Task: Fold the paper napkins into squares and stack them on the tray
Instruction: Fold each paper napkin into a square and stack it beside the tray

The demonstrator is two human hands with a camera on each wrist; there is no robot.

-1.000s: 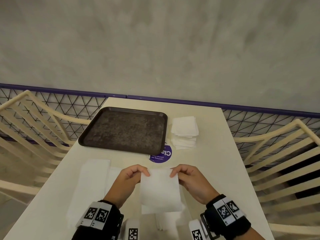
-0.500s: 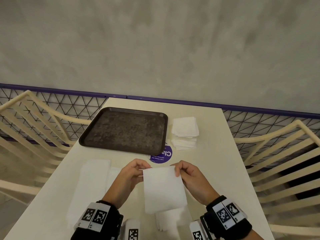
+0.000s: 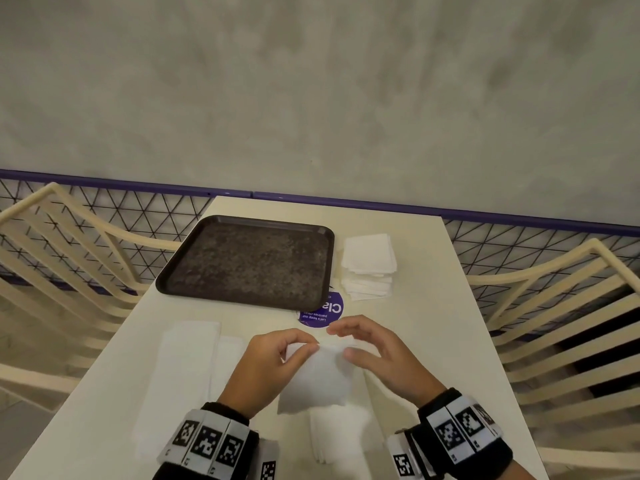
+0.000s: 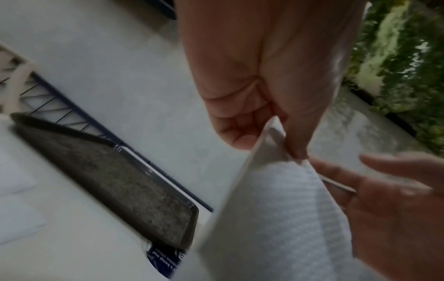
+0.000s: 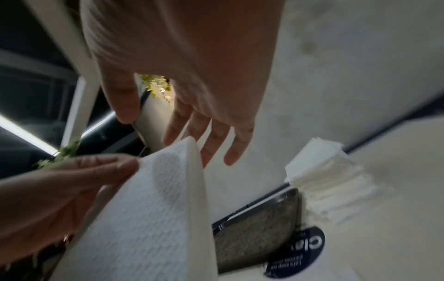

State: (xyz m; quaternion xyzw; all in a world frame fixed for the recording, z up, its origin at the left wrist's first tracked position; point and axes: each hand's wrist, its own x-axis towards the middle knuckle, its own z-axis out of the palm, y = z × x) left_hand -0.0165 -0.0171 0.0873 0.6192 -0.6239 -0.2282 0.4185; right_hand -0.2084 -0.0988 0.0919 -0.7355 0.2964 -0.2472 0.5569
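A white paper napkin hangs doubled over above the near part of the table. My left hand pinches its top corners together between thumb and forefinger; the left wrist view shows this pinch on the napkin. My right hand hovers beside the napkin's top right, its fingers spread and straight and gripping nothing. The dark tray lies bare at the far left of the table. A stack of folded napkins stands right of the tray.
Flat unfolded napkins lie on the table to the left of my hands, and more paper sits under them near the front edge. A round purple sticker marks the table. Cream slatted chairs flank both sides.
Both hands held the napkin's top corners apart; they have come together, the napkin has doubled over, my left hand now pinches both corners and my right hand has let go.
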